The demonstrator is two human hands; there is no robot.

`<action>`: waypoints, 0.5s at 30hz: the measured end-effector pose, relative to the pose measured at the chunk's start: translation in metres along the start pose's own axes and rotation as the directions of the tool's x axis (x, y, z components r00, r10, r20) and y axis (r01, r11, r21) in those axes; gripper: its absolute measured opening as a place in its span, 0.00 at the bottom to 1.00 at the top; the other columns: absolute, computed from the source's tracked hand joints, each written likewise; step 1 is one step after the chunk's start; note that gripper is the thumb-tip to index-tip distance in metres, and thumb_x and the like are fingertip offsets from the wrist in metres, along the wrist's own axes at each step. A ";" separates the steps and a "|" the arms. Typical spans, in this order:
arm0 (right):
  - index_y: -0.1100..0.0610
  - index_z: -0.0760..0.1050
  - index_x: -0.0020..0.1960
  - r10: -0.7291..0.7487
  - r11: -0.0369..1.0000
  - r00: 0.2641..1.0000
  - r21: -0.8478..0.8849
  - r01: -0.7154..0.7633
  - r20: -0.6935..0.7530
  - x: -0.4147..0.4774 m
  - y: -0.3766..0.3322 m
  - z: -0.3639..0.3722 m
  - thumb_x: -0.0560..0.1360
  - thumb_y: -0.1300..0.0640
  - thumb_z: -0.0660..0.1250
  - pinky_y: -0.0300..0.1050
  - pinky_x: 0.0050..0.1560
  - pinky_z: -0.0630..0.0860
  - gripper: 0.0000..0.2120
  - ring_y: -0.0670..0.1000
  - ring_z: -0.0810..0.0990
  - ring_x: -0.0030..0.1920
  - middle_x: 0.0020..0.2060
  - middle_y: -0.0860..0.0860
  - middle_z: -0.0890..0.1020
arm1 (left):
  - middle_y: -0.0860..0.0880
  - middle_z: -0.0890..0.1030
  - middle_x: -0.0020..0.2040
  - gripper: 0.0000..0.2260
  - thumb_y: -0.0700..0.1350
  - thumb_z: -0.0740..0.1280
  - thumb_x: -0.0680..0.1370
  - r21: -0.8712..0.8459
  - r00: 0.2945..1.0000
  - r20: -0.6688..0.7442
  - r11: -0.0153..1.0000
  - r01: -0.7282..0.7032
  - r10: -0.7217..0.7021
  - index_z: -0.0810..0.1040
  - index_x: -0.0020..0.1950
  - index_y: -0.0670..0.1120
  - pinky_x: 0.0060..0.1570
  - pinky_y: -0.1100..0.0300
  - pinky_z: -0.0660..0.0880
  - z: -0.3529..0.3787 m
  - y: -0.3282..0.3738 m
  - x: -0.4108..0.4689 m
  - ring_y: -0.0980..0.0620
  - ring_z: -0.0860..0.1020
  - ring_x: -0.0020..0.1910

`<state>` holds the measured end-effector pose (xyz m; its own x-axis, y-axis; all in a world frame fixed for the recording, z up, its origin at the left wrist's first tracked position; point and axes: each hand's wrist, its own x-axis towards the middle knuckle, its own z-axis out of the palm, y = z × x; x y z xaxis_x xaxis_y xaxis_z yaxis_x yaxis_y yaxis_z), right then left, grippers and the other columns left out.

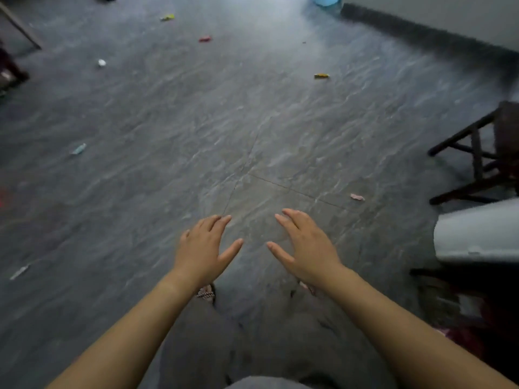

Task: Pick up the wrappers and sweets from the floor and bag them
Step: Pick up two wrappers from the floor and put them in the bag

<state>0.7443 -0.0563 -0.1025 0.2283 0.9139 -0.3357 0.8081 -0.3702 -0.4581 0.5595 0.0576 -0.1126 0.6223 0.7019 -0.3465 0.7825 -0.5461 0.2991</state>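
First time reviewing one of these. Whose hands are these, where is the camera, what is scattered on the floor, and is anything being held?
There is no machine here. A person wears one wide-angle camera on the head, looking forward and down, so you see their own arms. The left hand and right hand reach out over the grey tiled floor, fingers spread, and hold nothing. Small sweets or wrappers lie scattered: a pink one nearest the right hand, a yellow one farther off, a red one, a yellow-green one, a white one, a pale blue one to the left, and a pale one near the left edge. A dark wooden stool stands at the right. I cannot make out a bag.
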 end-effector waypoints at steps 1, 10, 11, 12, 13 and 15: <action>0.53 0.58 0.72 -0.046 0.999 0.998 -0.025 0.047 0.030 0.012 0.010 -0.001 0.69 0.32 0.44 0.50 0.72 0.57 0.39 0.53 0.56 0.73 0.73 0.52 0.61 | 0.49 0.69 0.70 0.37 0.69 0.44 0.69 -0.028 0.999 -0.016 0.998 0.051 -0.051 0.64 0.71 0.51 0.63 0.49 0.67 0.008 0.004 0.004 0.49 0.66 0.69; 0.55 0.59 0.72 -0.147 0.979 0.965 -0.104 0.173 0.217 0.112 0.087 0.119 0.75 0.36 0.51 0.51 0.72 0.57 0.32 0.55 0.56 0.73 0.73 0.53 0.61 | 0.51 0.70 0.68 0.29 0.65 0.51 0.73 -0.175 0.935 0.048 0.918 0.355 -0.352 0.65 0.70 0.51 0.60 0.50 0.68 0.165 -0.042 0.050 0.49 0.67 0.67; 0.54 0.59 0.72 -0.159 0.975 0.960 -0.115 0.189 0.230 0.126 0.097 0.151 0.74 0.34 0.50 0.52 0.71 0.59 0.34 0.55 0.57 0.73 0.73 0.53 0.61 | 0.51 0.70 0.68 0.30 0.65 0.51 0.73 -0.188 0.923 0.056 0.903 0.385 -0.382 0.65 0.69 0.51 0.60 0.49 0.68 0.194 -0.057 0.058 0.49 0.67 0.67; 0.53 0.60 0.71 -0.170 0.970 0.953 -0.128 0.207 0.249 0.143 0.107 0.186 0.73 0.34 0.48 0.54 0.71 0.59 0.34 0.55 0.57 0.72 0.73 0.53 0.61 | 0.51 0.70 0.68 0.30 0.65 0.51 0.73 -0.196 0.912 0.061 0.891 0.410 -0.407 0.65 0.69 0.51 0.60 0.48 0.68 0.226 -0.075 0.068 0.49 0.67 0.67; 0.52 0.59 0.71 -0.175 0.965 0.944 -0.142 0.221 0.280 0.160 0.117 0.224 0.73 0.34 0.49 0.56 0.71 0.58 0.33 0.54 0.57 0.73 0.73 0.52 0.61 | 0.51 0.70 0.68 0.30 0.65 0.51 0.73 -0.196 0.905 0.063 0.884 0.424 -0.420 0.65 0.69 0.51 0.61 0.49 0.68 0.259 -0.093 0.077 0.49 0.67 0.67; 0.48 0.59 0.71 -0.180 0.957 0.922 -0.156 0.245 0.343 0.194 0.138 0.303 0.75 0.37 0.53 0.59 0.72 0.55 0.29 0.54 0.55 0.73 0.73 0.51 0.59 | 0.51 0.70 0.68 0.29 0.65 0.51 0.74 -0.193 0.901 0.063 0.881 0.432 -0.428 0.65 0.70 0.51 0.62 0.50 0.68 0.328 -0.128 0.097 0.50 0.68 0.67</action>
<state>0.7356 0.0197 -0.4802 -0.1213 0.8522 -0.5089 0.9139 -0.1043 -0.3924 0.5264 0.0454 -0.4758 0.2271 0.8380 -0.4961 0.9543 -0.0899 0.2851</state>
